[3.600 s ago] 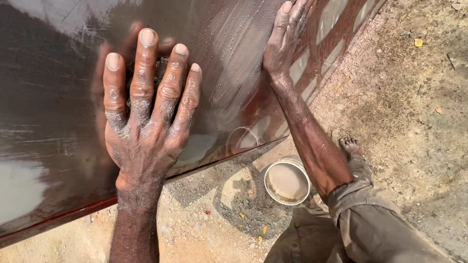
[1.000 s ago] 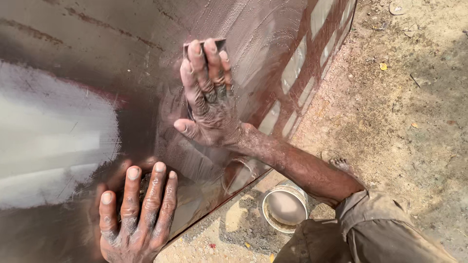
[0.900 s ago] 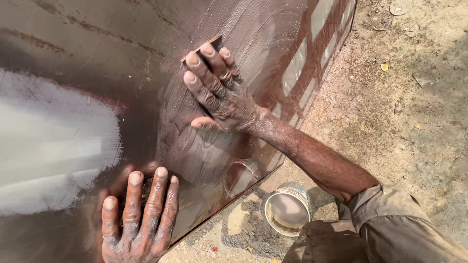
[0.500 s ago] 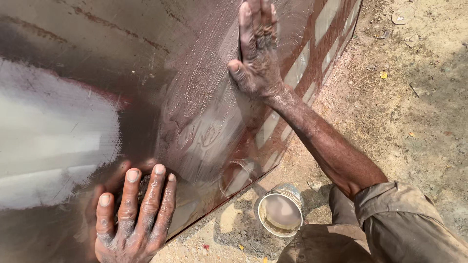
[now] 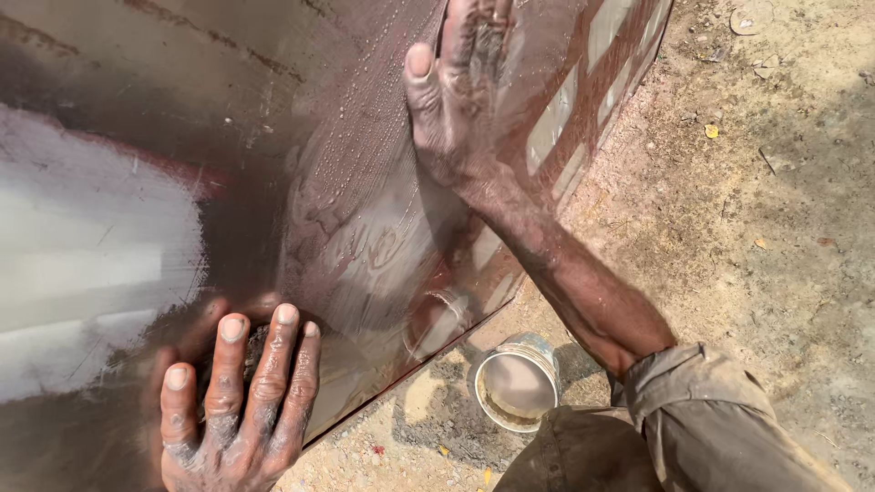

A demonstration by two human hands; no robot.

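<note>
Your right hand (image 5: 460,100) presses flat, fingers straight, holding nothing visible, on the wet glossy brown panel (image 5: 346,210); your left hand (image 5: 232,401) lies spread, empty, near its lower edge above a tin can (image 5: 517,383).

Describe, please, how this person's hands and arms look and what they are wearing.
Both hands, left and right, are bare, without gloves, and smeared with wet, dark grime. The right forearm is bare too; a rolled-up, drab olive-brown sleeve bunches near the elbow. No rings or watch are clearly visible.

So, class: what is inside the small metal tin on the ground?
The metal tin holds a pale, murky liquid. The liquid hides its bottom.
</note>
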